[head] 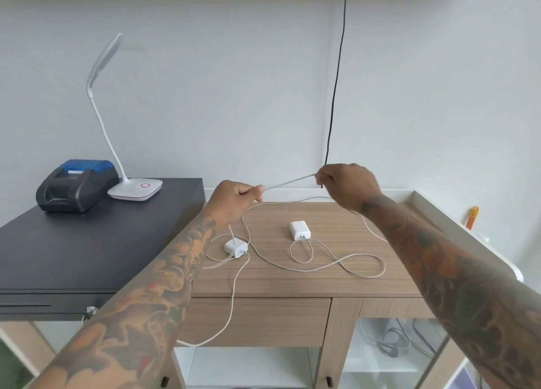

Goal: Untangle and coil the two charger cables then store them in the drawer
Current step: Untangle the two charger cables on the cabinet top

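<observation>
Head view showed you early in the job: your left hand (238, 194) and right hand (347, 185) each pinched the same white cable (288, 181), pulled taut between them above the wooden cabinet (380, 283). Both charger bricks, one (235, 248) near your left forearm, the other (300, 230) mid-top, lay with cords sprawled in crossing loops. Nothing looked coiled, and the drawer (254, 321) beneath was shut, so untangling, coiling and storing remained.

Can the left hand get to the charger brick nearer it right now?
Probably not yet. The left hand pinches the taut cable that the right hand also holds. The brick lies uncovered just below on the wooden desk, so letting go should free it.
</observation>
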